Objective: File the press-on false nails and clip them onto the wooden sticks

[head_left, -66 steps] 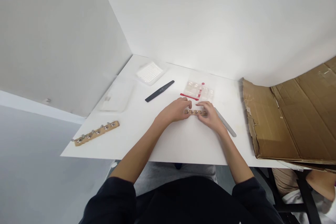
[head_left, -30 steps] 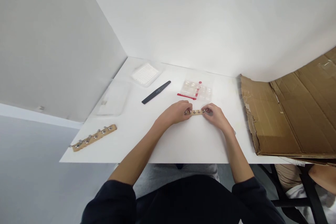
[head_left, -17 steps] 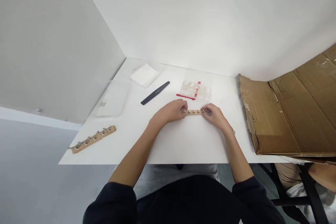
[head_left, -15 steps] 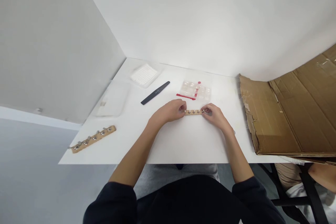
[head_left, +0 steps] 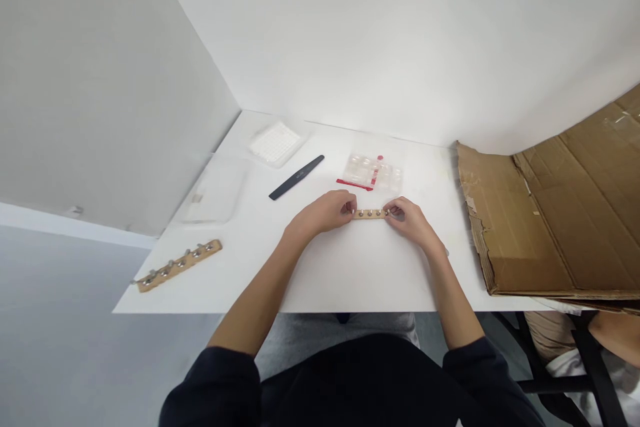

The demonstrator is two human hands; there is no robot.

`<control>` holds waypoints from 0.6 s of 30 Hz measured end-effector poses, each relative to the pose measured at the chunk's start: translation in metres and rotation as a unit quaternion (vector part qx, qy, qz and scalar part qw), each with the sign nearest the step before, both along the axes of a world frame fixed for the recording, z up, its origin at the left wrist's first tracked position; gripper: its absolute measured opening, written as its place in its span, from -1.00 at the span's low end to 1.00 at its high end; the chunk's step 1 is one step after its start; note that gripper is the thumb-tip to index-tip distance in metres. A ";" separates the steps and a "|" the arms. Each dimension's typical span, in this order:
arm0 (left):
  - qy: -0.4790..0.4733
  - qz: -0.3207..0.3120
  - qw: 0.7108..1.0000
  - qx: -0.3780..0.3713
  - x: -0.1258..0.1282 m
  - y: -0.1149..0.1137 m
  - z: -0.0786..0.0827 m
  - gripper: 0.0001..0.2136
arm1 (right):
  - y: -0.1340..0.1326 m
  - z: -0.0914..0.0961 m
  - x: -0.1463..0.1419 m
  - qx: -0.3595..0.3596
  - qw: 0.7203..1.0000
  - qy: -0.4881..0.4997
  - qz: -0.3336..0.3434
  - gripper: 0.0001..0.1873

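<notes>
A short wooden strip (head_left: 371, 214) with several small metal studs lies across the middle of the white table (head_left: 345, 267). My left hand (head_left: 325, 212) pinches its left end with curled fingers. My right hand (head_left: 410, 219) pinches its right end the same way. A clear plastic tray with a red strip (head_left: 373, 172) sits just beyond my hands.
A second studded wooden strip (head_left: 179, 265) lies near the table's front left edge. A black nail file (head_left: 297, 177), a white gridded tray (head_left: 275, 143) and a clear lid (head_left: 216, 189) lie to the left. Torn cardboard (head_left: 545, 220) covers the right. Another person's arm (head_left: 610, 333) shows at bottom right.
Both hands have shifted outward to the ends of the strip, so its studs now show between them. The grey file by my right hand is hidden now.
</notes>
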State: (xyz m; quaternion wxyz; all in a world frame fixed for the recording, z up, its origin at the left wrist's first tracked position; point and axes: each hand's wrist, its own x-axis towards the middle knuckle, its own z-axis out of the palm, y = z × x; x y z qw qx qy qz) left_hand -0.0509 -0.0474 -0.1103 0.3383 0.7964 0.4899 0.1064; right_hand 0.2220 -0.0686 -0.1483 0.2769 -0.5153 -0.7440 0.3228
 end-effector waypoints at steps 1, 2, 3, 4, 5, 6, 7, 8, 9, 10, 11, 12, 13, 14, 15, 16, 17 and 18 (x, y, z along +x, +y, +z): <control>0.002 0.002 1.000 -0.001 0.000 0.000 0.000 -0.91 | 0.000 0.000 0.000 -0.002 1.000 0.002 0.001 -0.82; 0.003 0.003 1.000 -0.003 0.000 0.000 0.000 -0.92 | 0.000 0.000 0.000 -0.003 1.000 0.003 0.001 -0.82; 0.004 0.004 1.000 -0.003 0.000 0.000 0.000 -0.92 | 0.000 0.000 0.000 -0.003 1.000 0.004 0.002 -0.82; 0.004 0.005 1.000 -0.002 0.000 0.000 0.000 -0.91 | 0.000 0.000 0.000 -0.002 1.000 0.004 0.003 -0.83; 0.003 0.006 1.000 -0.001 0.000 0.000 0.000 -0.91 | -0.001 0.000 0.000 -0.001 1.000 0.004 0.003 -0.83; 0.003 0.007 1.000 0.000 0.000 0.000 0.000 -0.91 | -0.001 0.000 0.000 0.001 1.000 0.003 0.004 -0.83; 0.002 0.007 1.000 0.000 0.000 0.000 -0.001 -0.91 | -0.001 0.000 0.000 0.002 1.000 0.001 0.005 -0.83; 0.002 0.008 1.000 0.000 0.000 0.000 -0.001 -0.91 | -0.001 0.001 0.000 0.004 1.000 -0.001 0.005 -0.83; 0.001 0.007 1.000 -0.001 0.000 0.000 -0.002 -0.91 | -0.002 0.001 0.000 0.008 1.000 -0.004 0.005 -0.83; 0.001 0.007 1.000 -0.002 0.000 0.000 -0.002 -0.92 | -0.002 0.001 0.000 0.013 1.000 -0.004 0.003 -0.83; 0.001 0.007 1.000 -0.002 0.000 0.000 -0.002 -0.92 | -0.002 0.001 0.000 0.019 1.000 -0.002 0.000 -0.82; 0.000 0.008 1.000 -0.001 -0.001 0.000 -0.003 -0.93 | -0.002 0.001 0.000 0.024 1.000 0.001 -0.004 -0.82; 0.000 0.008 1.000 0.000 -0.001 0.000 -0.003 -0.93 | -0.001 0.001 -0.001 0.029 1.000 0.004 -0.008 -0.84; 0.000 0.008 1.000 0.002 -0.001 0.000 -0.004 -0.93 | -0.001 0.002 -0.001 0.032 0.999 0.007 -0.010 -0.87; -0.001 0.007 1.000 0.003 -0.001 0.000 -0.004 -0.93 | -0.001 0.002 -0.001 0.033 0.999 0.009 -0.010 -0.91; -0.001 0.007 1.000 0.005 -0.001 0.000 -0.005 -0.93 | 0.000 0.002 -0.002 0.033 0.999 0.010 -0.008 -0.95; -0.001 0.006 1.000 0.006 -0.001 0.000 -0.005 -0.93 | 0.000 0.002 -0.002 0.034 0.999 0.010 -0.006 -0.96; -0.001 0.005 1.000 0.006 -0.001 0.000 -0.005 -0.93 | 0.000 0.003 -0.003 0.033 0.999 0.011 -0.004 -0.96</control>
